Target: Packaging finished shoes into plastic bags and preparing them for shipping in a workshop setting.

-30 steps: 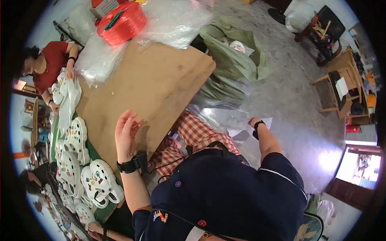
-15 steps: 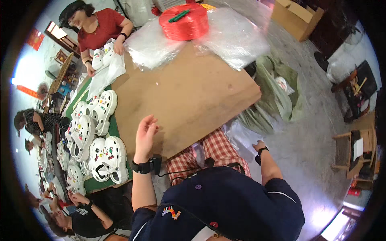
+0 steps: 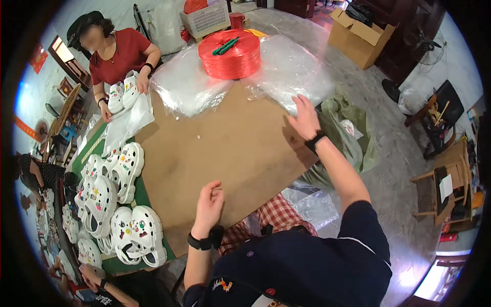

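My left hand [image 3: 208,205] hovers over the near edge of the brown board [image 3: 215,148], palm inward, fingers loosely bent with nothing seen in them. My right hand [image 3: 305,120] reaches forward over the board's right side, fingers stretched toward the right stack of clear plastic bags [image 3: 289,69]. Whether the fingertips touch the bags is hard to tell. Another stack of clear bags [image 3: 189,84] lies at the far left of the board. Between the stacks stands a roll of red plastic twine [image 3: 229,57] with a small green tool [image 3: 225,46] on top.
Several white clogs with colourful charms [image 3: 137,233] crowd the green surface [image 3: 146,194] on the left. Across the table a co-worker in a red shirt [image 3: 125,53] holds a white pair [image 3: 124,92]. An olive sack [image 3: 350,130] and loose clear plastic [image 3: 317,210] lie right of the board.
My right hand has risen from low beside my lap and moved forward to the clear bags. My left hand has shifted slightly right. The view has tilted, showing more beyond the table.
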Available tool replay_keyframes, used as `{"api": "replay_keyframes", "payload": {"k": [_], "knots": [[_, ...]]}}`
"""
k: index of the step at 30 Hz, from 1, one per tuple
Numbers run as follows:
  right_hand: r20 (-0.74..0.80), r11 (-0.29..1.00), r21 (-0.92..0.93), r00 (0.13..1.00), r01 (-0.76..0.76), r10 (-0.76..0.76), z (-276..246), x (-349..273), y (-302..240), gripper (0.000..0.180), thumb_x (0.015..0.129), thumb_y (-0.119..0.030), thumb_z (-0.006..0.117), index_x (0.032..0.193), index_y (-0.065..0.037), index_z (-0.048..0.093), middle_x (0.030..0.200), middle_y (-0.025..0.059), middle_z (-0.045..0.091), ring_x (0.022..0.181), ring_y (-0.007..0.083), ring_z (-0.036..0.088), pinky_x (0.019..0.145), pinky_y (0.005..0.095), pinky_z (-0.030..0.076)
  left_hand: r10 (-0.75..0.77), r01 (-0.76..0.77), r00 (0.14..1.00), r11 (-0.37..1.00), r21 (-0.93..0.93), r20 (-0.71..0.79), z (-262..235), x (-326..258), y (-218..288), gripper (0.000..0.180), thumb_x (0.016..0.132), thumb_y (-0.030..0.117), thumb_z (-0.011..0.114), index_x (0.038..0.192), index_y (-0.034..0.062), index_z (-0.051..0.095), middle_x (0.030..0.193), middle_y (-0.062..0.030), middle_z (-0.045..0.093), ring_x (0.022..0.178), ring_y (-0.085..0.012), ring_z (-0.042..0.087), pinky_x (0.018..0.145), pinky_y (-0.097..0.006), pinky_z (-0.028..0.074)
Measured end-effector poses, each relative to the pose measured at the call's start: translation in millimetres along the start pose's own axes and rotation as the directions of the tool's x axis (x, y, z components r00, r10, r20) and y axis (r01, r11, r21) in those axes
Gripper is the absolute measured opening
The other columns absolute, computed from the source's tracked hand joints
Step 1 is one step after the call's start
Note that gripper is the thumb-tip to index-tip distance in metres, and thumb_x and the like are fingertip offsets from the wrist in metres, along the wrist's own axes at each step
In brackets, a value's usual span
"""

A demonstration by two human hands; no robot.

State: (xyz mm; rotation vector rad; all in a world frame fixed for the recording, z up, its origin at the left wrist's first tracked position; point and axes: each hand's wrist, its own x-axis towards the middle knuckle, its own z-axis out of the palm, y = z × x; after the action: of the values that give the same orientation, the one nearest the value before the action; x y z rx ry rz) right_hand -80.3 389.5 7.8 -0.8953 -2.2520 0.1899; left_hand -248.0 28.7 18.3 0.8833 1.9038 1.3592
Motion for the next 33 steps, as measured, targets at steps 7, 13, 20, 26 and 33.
{"api": "replay_keyframes", "payload": {"k": [7,13,20,26,33], "knots": [[0.363,0.986,-0.167,0.929,-0.018,0.078,45,84,37,0.069,0.072,-0.009,0.067,0.135,-0.006,0.039,0.139,0.0225,0.039,0.128,0.0378,0.038,0.104,0.0431,0.036,-0.055,0.055,0.998,0.998,-0.022,0.009,-18,-17,-4,0.033,0.088,0.006,0.057,0.119,-0.0024,0.049,0.103,-0.0112,0.055,0.091,-0.0153,0.057,0.080,-0.027,0.048],[0.477,0.832,-0.549,0.849,0.085,0.228,29,94,75,0.051,0.090,-0.010,0.039,0.141,-0.013,0.033,0.149,0.0142,0.028,0.137,0.0324,0.028,0.108,0.0537,0.026,-0.065,0.065,0.998,0.998,0.018,0.021,-24,-10,-15,0.035,0.087,0.006,0.058,0.119,-0.0020,0.050,0.107,-0.0125,0.054,0.094,-0.0175,0.058,0.084,-0.030,0.048],[0.576,0.848,-0.497,0.801,0.182,0.166,29,106,79,0.068,0.077,-0.008,0.057,0.140,-0.019,0.033,0.149,0.0142,0.027,0.138,0.0342,0.024,0.109,0.0546,0.023,-0.008,0.004,0.996,0.999,0.044,0.093,-4,7,10,0.036,0.088,0.012,0.059,0.121,0.0001,0.050,0.115,-0.0159,0.051,0.101,-0.0227,0.058,0.088,-0.033,0.048],[0.599,0.918,-0.263,0.796,0.297,-0.086,21,111,117,0.052,0.076,-0.010,0.063,0.126,-0.015,0.051,0.127,0.0169,0.053,0.115,0.0349,0.051,0.096,0.0390,0.045,0.073,-0.103,0.979,0.983,0.152,0.191,-1,8,23,0.034,0.088,0.007,0.058,0.120,-0.0009,0.051,0.110,-0.0123,0.053,0.095,-0.0171,0.059,0.086,-0.029,0.047],[0.604,0.991,-0.052,0.794,0.121,-0.066,15,126,128,0.033,0.081,-0.003,0.052,0.113,-0.008,0.061,0.119,0.0179,0.057,0.110,0.0342,0.054,0.094,0.0404,0.045,0.045,-0.078,0.967,0.989,0.122,0.252,1,9,15,0.036,0.088,0.016,0.060,0.120,0.0016,0.052,0.114,-0.0173,0.054,0.097,-0.0243,0.060,0.082,-0.034,0.049]]}}
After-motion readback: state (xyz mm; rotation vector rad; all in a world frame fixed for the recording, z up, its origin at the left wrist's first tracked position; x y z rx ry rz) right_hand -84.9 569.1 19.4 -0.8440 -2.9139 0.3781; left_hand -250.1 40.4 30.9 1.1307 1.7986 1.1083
